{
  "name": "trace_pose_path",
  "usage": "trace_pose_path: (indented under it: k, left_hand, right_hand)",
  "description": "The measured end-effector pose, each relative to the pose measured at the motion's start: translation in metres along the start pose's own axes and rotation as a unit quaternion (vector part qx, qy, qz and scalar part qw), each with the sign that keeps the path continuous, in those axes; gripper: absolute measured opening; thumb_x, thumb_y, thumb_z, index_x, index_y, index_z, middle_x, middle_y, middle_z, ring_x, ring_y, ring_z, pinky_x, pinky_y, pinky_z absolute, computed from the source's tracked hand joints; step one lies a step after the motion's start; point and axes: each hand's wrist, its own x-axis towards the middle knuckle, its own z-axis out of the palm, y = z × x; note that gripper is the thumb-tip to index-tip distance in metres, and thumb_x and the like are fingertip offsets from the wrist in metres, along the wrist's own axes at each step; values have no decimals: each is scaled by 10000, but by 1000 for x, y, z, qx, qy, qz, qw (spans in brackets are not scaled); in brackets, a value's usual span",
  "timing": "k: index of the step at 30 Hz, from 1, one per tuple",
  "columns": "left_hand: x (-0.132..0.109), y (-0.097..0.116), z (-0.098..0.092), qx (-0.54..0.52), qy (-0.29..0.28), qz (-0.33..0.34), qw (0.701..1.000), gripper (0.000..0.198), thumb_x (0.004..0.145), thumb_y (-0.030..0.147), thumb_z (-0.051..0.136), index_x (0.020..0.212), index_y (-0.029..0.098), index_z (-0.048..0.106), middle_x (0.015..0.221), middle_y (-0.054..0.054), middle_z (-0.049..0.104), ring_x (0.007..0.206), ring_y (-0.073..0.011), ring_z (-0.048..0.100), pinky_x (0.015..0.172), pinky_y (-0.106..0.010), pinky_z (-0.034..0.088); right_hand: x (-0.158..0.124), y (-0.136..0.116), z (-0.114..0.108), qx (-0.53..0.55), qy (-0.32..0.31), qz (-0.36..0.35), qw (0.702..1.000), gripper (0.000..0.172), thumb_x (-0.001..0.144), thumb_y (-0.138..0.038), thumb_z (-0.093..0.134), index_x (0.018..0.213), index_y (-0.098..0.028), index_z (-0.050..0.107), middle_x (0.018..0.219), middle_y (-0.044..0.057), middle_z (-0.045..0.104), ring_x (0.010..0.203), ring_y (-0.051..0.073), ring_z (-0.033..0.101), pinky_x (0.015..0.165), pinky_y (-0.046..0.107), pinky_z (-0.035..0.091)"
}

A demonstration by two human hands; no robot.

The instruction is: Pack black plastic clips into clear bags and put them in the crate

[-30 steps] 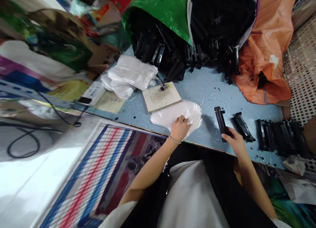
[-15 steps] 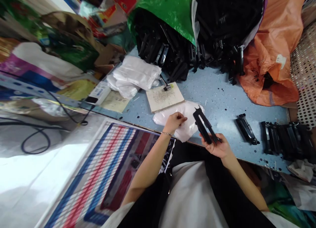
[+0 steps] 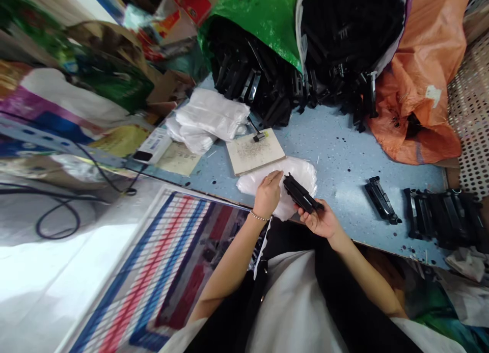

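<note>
My right hand (image 3: 318,218) grips a long black plastic part (image 3: 302,194) by its near end, thumb and fingers around it. The part is tilted, its far end pointing up and left toward my other hand. My left hand (image 3: 268,192), with a beaded bracelet at the wrist, lies over a stack of thin white plastic bags (image 3: 301,172). Its fingers are stretched out, close to the part's far end; whether they touch the bags I cannot tell. A similar black part (image 3: 382,200) lies alone on the blue table (image 3: 336,149), to the right.
Several more black parts (image 3: 445,213) stand in a row at the right. Sacks, one green (image 3: 260,17), spill black parts at the back. An orange sack (image 3: 416,103) sits beside them. A board (image 3: 254,157), folded white bags (image 3: 212,113) and a white box (image 3: 155,144) are leftward.
My right hand has brought the black part left and closer to my left hand. The part has turned, and its long gap no longer shows. My left hand's curled fingers have straightened.
</note>
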Motion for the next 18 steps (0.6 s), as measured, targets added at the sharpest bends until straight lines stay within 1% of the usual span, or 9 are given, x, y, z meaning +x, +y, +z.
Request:
trace_pose_path:
  k: [3,6,9,12,13,15,16,17,18]
  left_hand:
    - [-10,30,-14,-18,-18,118,993,527,910,22,385,1405,139,525,1344,-147,585,1226,-220,577,1059,-383,509]
    - [-27,61,-23,-104,-60,187,975,613,928,17,407,1506,223,399,1375,-107,570,1240,-174,570,1042,-320,522]
    - [-40,76,-21,-141,-116,187,965,696,908,0,378,1560,228,288,1443,-123,504,1330,-193,505,1096,-364,489]
    - [-43,82,-22,-128,-127,178,967,661,905,66,473,1539,179,327,1430,-159,496,1336,-238,496,1103,-407,484]
    - [-43,85,-30,-124,-112,173,971,604,916,98,515,1502,182,391,1376,-148,541,1287,-230,539,1080,-391,504]
    - [-44,92,-58,-118,-92,144,978,465,938,158,572,1396,215,514,1238,-95,631,1154,-183,619,1025,-325,534]
    - [-46,93,-78,-117,-101,120,981,411,944,187,585,1351,236,553,1188,-69,657,1104,-163,641,1003,-293,540]
    - [-49,91,-99,-108,-129,93,981,390,948,215,590,1336,256,568,1178,-51,668,1091,-156,649,998,-277,537]
    - [-53,85,-119,-97,-175,78,977,391,949,255,597,1338,285,572,1185,-30,674,1080,-150,658,978,-253,539]
  right_hand:
    - [14,-3,2,-77,2,-44,996,498,904,-468,471,1128,-33,563,874,102,652,702,92,606,624,147,544]
    - [17,2,6,-261,70,-197,943,300,809,-415,633,879,-127,588,775,30,606,677,104,569,663,206,552]
    - [5,19,14,-418,139,-332,834,231,738,-306,746,864,-158,621,842,19,607,831,153,585,867,310,538]
    - [-20,40,23,-606,138,-387,681,457,760,-282,754,1183,-181,611,1148,79,605,1105,221,572,1024,402,469]
    - [-30,45,25,-639,103,-375,664,542,789,-306,736,1288,-190,557,1225,98,583,1151,230,568,1031,417,469]
    - [-51,46,26,-651,9,-322,687,599,854,-358,685,1396,-205,480,1294,119,563,1153,226,594,1003,413,499]
    - [-62,42,24,-658,-17,-308,687,582,884,-378,656,1413,-217,475,1320,120,555,1145,219,604,990,406,510]
    - [-73,33,21,-674,-10,-314,668,547,904,-392,633,1406,-228,493,1340,119,548,1139,217,607,985,405,512]
    - [-85,20,17,-697,33,-342,630,505,917,-403,616,1383,-232,524,1351,118,545,1134,219,607,981,408,511]
